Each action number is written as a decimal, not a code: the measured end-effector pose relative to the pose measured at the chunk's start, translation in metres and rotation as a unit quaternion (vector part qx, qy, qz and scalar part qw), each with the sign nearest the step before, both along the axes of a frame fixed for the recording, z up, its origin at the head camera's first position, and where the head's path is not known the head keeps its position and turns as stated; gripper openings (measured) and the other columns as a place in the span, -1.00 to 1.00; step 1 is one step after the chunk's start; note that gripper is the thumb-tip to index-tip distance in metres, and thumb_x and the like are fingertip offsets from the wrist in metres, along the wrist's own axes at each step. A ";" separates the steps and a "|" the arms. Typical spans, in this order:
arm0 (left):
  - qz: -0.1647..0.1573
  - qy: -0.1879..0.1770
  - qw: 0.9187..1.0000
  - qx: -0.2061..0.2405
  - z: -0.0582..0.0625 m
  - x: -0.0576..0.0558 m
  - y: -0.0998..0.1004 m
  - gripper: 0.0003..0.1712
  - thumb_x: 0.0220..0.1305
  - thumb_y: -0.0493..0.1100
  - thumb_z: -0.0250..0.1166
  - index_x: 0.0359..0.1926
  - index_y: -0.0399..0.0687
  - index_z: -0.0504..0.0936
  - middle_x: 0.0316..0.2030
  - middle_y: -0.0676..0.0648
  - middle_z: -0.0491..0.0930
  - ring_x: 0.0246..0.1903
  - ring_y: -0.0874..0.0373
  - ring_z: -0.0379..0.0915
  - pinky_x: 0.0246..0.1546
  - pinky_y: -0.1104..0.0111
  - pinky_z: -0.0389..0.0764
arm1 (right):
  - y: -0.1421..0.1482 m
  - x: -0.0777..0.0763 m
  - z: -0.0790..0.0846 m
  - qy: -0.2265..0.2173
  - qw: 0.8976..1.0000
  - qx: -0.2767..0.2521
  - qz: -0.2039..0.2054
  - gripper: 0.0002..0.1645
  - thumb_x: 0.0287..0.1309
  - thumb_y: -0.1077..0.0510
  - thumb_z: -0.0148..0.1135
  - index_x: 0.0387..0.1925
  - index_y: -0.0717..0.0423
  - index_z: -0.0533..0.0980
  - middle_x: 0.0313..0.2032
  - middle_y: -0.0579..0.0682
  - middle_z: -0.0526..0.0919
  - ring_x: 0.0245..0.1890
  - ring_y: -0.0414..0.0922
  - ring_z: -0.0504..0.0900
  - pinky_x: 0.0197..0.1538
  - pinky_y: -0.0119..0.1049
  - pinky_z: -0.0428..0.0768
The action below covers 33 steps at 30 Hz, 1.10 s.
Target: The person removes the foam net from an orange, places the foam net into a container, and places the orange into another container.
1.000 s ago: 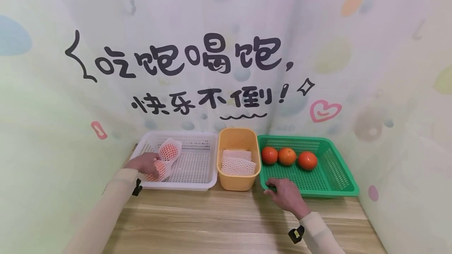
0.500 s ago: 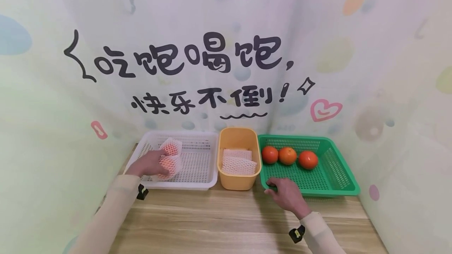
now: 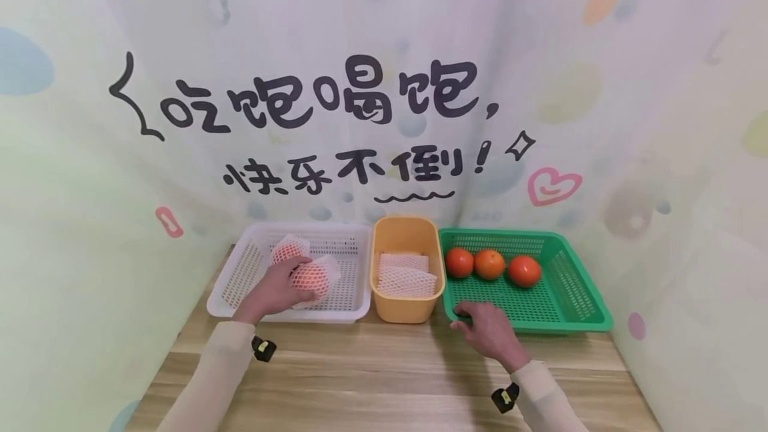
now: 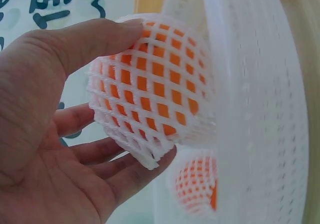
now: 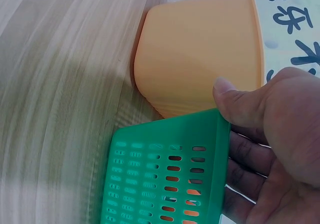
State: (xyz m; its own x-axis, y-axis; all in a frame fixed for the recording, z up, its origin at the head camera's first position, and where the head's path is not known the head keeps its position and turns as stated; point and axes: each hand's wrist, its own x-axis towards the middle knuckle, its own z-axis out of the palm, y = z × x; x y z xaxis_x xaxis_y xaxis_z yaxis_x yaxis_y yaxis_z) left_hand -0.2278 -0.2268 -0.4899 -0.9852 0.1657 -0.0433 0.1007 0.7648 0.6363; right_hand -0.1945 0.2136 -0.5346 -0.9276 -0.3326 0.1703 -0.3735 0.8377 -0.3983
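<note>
In the head view my left hand (image 3: 279, 289) is over the white basket (image 3: 354, 315), gripping a tomato in a white foam net (image 3: 313, 280). The left wrist view shows the thumb on one side of this netted tomato (image 4: 155, 79) and the fingers curled beneath it. A second netted tomato (image 3: 289, 252) lies behind it in the same basket. My right hand (image 3: 489, 332) holds the near left corner of the green basket (image 3: 576, 327); its thumb is at the rim, with the fingers behind. Three bare tomatoes (image 3: 525, 271) sit in a row in that basket.
A yellow-orange bin (image 3: 405, 311) stands between the two baskets, with white foam nets (image 3: 407, 283) lying inside. All three containers stand on a wood-grain table (image 3: 372, 379). A printed curtain (image 3: 360, 19) hangs close behind them and along both sides.
My left hand has moved right across the white basket, and the netted tomato it holds has come along, up and to the right. The right hand stays at the green basket's corner.
</note>
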 end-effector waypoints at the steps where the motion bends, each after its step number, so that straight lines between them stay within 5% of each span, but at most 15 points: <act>1: 0.004 0.003 1.000 0.010 -0.001 0.002 0.003 -0.07 0.06 0.02 0.59 0.40 -0.15 0.42 0.38 -0.28 0.44 0.39 -0.28 0.33 0.39 -0.19 0.37 | 0.000 0.000 0.000 0.000 1.000 0.001 -0.001 -0.75 0.11 0.10 0.52 -0.17 0.07 0.71 -0.26 -0.03 0.81 -0.33 -0.09 0.72 -0.29 -0.16 0.68; 13: 0.026 0.019 0.987 0.158 -0.014 0.027 0.033 -0.09 0.04 0.11 0.61 0.40 0.10 0.43 0.33 -0.14 0.50 0.22 -0.12 0.51 0.17 0.02 0.65 | -0.003 0.000 -0.003 0.010 1.000 -0.002 -0.020 -0.75 0.08 0.09 0.54 -0.18 0.03 0.72 -0.24 -0.07 0.82 -0.29 -0.09 0.75 -0.25 -0.12 0.71; 24: 0.026 0.018 0.943 0.331 -0.038 0.050 0.065 -0.13 0.12 -0.20 0.56 0.42 -0.04 0.36 0.36 -0.21 0.44 0.31 -0.11 0.43 0.18 0.35 0.64 | -0.003 0.000 -0.005 -0.031 0.999 -0.021 -0.036 -0.71 0.15 0.05 0.49 -0.10 0.03 0.71 -0.15 -0.05 0.82 -0.13 -0.07 0.77 -0.07 -0.08 0.74; 33: 0.015 0.053 0.911 0.410 -0.057 0.066 0.088 -0.12 0.09 -0.35 0.53 0.42 -0.11 0.36 0.40 -0.23 0.39 0.29 0.29 0.43 0.22 0.45 0.57 | -0.007 0.006 -0.007 -0.001 0.996 -0.082 -0.040 -0.57 0.14 0.12 0.49 0.05 0.14 0.66 0.00 0.07 0.76 0.05 0.04 0.70 0.14 0.03 0.67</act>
